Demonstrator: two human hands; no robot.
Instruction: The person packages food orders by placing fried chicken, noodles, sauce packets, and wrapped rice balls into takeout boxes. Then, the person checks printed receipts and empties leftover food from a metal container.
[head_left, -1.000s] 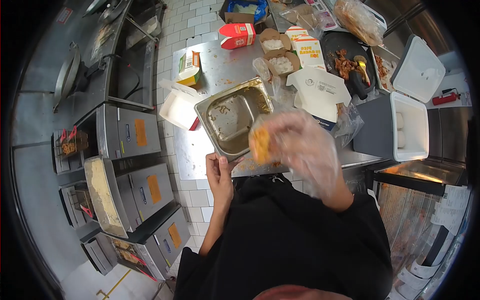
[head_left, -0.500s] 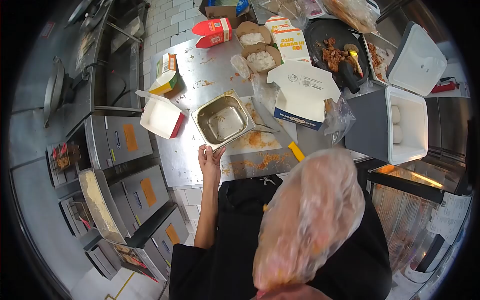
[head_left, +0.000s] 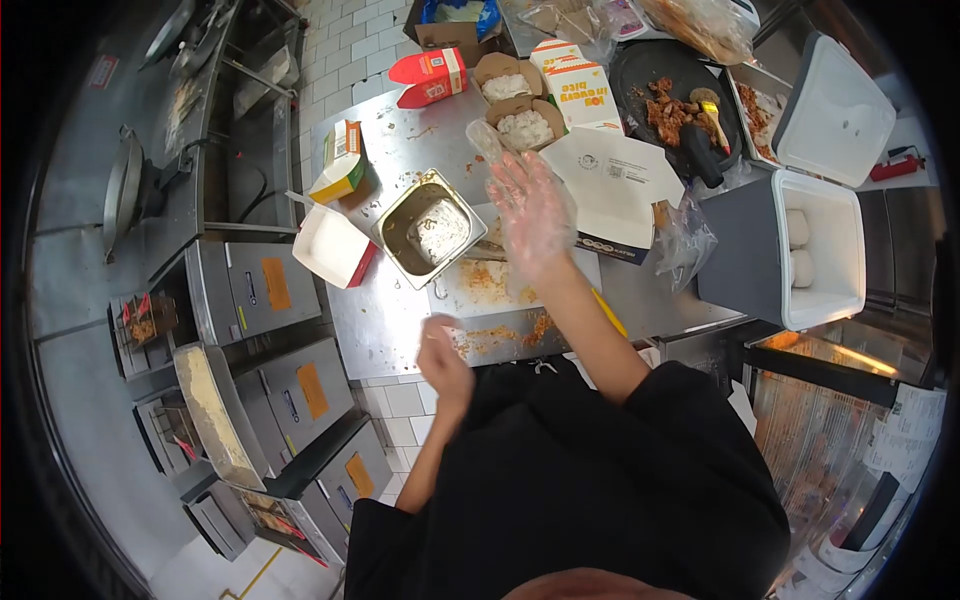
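Note:
My right hand (head_left: 532,205), in a clear plastic glove, reaches over the steel table with its fingers stretched out, in front of an open white-and-blue box (head_left: 610,185). I see nothing in it. My bare left hand (head_left: 443,355) is at the table's near edge, blurred, apart from the steel pan (head_left: 430,230). That pan has food residue inside and sits on the table beside a smeared white board (head_left: 470,290). The yellow handle (head_left: 608,312) of a knife shows past my right forearm, which hides its blade.
An open white-and-red box (head_left: 333,245) and a green-and-yellow carton (head_left: 342,160) stand left. At the back are a red carton (head_left: 430,77), rice boxes (head_left: 525,127) and a black tray (head_left: 640,70) with sauced meat and a brush. A lidded cooler (head_left: 740,250) stands open at right.
My gloved right hand has gone from close to the camera out over the table. My left hand has let go of the steel pan and drawn back; the pan has turned slightly.

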